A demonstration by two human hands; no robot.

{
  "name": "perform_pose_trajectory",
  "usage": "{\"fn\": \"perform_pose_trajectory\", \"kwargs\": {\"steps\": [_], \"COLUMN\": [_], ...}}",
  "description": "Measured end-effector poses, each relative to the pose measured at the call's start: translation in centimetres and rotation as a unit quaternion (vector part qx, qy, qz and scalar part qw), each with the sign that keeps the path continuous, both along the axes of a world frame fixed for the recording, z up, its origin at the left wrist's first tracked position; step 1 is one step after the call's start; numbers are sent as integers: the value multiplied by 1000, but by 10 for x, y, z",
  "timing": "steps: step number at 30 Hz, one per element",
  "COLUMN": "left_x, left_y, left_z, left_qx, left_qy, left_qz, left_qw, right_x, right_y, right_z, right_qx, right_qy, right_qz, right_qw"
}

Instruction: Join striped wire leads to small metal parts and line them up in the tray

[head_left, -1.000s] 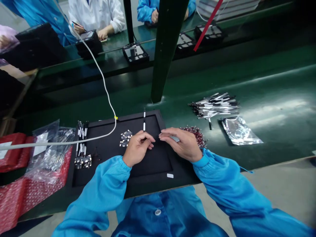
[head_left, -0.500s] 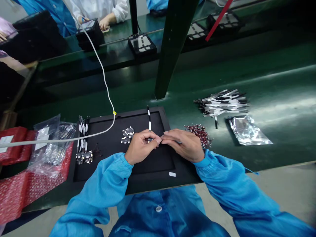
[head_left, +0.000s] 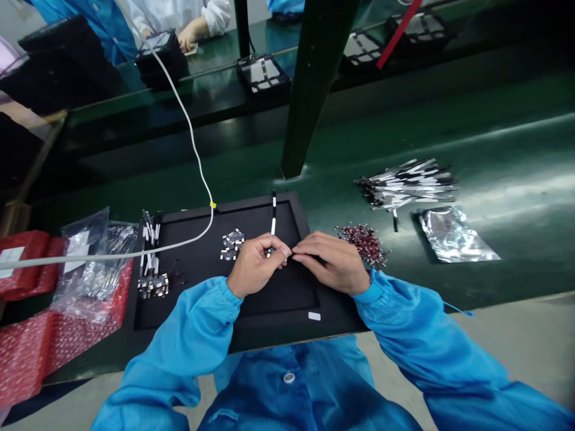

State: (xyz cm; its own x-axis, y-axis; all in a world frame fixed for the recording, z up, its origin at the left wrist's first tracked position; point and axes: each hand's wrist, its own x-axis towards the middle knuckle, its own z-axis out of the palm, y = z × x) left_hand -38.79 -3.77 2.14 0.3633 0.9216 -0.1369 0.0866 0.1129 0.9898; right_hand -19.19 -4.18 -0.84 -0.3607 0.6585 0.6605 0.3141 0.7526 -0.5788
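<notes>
A black-and-white strip (head_left: 273,225) rises from the left hand's (head_left: 256,267) pinched fingers (head_left: 279,245) over a black tray (head_left: 274,299); the right hand's (head_left: 332,262) grip is unclear.

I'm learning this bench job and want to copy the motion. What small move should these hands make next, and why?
Probably ease the left hand and right hand slightly closer: their fingertips nearly meet over the black tray, with a small metal piece by the left hand. What they pinch is too small to tell.
</notes>
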Motion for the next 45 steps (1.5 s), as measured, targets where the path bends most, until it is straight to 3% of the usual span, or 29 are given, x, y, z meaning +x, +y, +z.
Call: {"fn": "perform_pose_trajectory", "kwargs": {"steps": [13,22,45], "left_x": [2,4,8], "left_y": [1,2,-2], "left_z": [-1,-4,-7], "left_qx": [-50,-80,-60], "left_qy": [-30,-63,-47], "left_qz": [23,52,65], "left_qw": [998,993,995], "right_x": [0,-3,-4], "right_y": [-1,-4,-4], "right_z": [0,4,3], "right_qx": [-30,-118,-118], "right_qy": [15,26,17], "right_qz": [-20,-33,-39], "right_qw": [999,992,992]}}
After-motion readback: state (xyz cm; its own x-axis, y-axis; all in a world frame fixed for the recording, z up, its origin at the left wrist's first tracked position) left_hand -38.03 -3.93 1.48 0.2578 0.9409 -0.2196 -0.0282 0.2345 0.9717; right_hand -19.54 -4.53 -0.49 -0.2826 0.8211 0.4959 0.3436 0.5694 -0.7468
